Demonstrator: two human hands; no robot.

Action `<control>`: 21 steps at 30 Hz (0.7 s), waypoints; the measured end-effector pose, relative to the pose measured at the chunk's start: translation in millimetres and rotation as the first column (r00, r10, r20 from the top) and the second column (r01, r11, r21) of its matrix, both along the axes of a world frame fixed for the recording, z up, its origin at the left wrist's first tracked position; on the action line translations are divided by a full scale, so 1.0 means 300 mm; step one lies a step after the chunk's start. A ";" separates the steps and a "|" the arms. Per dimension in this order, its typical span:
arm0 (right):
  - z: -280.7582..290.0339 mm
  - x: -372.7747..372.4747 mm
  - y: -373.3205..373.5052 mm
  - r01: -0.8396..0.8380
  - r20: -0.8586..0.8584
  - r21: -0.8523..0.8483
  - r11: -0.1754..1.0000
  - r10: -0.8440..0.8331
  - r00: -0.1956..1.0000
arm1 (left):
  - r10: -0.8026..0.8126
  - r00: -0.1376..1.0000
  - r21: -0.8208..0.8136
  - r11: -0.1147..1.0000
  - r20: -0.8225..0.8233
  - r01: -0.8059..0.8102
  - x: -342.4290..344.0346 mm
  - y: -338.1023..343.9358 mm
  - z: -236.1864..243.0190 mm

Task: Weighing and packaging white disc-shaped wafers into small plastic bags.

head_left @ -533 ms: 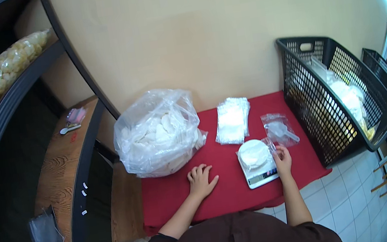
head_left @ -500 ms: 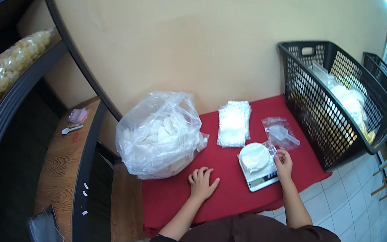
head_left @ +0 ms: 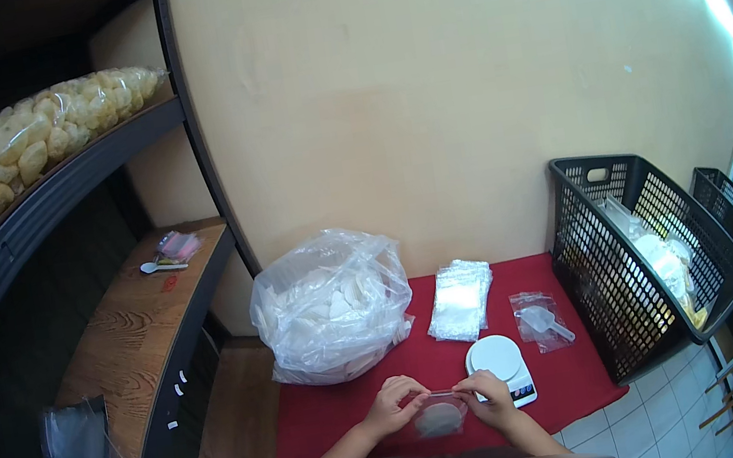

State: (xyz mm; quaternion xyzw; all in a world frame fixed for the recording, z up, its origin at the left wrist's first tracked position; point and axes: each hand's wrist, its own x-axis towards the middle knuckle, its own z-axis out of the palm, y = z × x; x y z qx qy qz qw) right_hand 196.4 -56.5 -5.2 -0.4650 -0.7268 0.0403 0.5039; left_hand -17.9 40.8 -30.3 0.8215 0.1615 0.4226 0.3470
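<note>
Close to the table's front edge, a small clear plastic bag (head_left: 439,419) hangs between my hands, with something pale and round inside. My left hand (head_left: 397,403) pinches one top corner of it. The opposite corner is in the fingers of my right hand (head_left: 489,395), just left of the white kitchen scale (head_left: 497,358), whose round pan is bare. Behind my left hand stands a large clear bag of thin white pieces (head_left: 333,319). A stack of flat clear bags (head_left: 460,302) lies behind the scale, and a plastic scoop (head_left: 544,324) rests on a clear bag to its right.
On the right a black mesh crate (head_left: 626,285) holds packed bags. The left side has shelves (head_left: 130,326) carrying a long bag of puffed snacks (head_left: 40,136) and a white spoon (head_left: 166,267). A wall (head_left: 387,112) rises behind the red-covered table (head_left: 320,425).
The small bag has come off the scale and toward me. My left hand has left the tabletop and grips the bag with my right, which moved left. The view has tilted up.
</note>
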 end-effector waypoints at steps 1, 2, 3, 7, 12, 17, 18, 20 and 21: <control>0.004 -0.003 0.007 0.000 -0.026 -0.012 1.000 0.000 1.000 | 0.047 0.999 -0.013 0.999 0.007 -0.047 0.001 0.002 0.018; 0.006 -0.006 0.010 -0.001 -0.023 -0.010 1.000 0.001 1.000 | 0.048 0.999 -0.011 0.999 0.010 -0.048 -0.010 0.009 0.020; 0.008 -0.007 0.013 0.018 -0.058 -0.021 1.000 -0.019 0.998 | 0.068 0.997 0.002 0.998 -0.035 -0.068 -0.027 0.017 0.019; 0.014 -0.016 0.020 0.030 -0.145 -0.003 1.000 -0.030 0.989 | 0.037 0.999 -0.139 0.989 -0.038 -0.042 -0.043 0.021 0.022; -0.018 -0.022 0.011 0.039 -0.207 -0.071 0.997 -0.053 0.977 | 0.045 0.998 -0.142 0.989 -0.036 -0.050 -0.059 0.025 0.022; -0.038 -0.021 -0.003 0.030 -0.203 -0.200 0.979 -0.072 0.976 | 0.134 0.991 -0.127 0.983 -0.006 -0.134 -0.053 0.013 0.047; -0.071 -0.016 -0.006 -0.031 -0.300 -0.236 0.971 -0.042 0.953 | 0.160 0.987 -0.090 0.983 0.001 -0.159 -0.049 0.012 0.054; -0.092 -0.016 -0.014 -0.098 -0.399 -0.266 0.959 -0.017 0.917 | 0.187 0.982 -0.054 0.981 0.006 -0.186 -0.042 0.004 0.063; -0.094 -0.020 -0.019 -0.154 -0.486 -0.269 0.951 0.004 0.874 | 0.211 0.977 -0.031 0.977 0.006 -0.211 -0.039 -0.002 0.065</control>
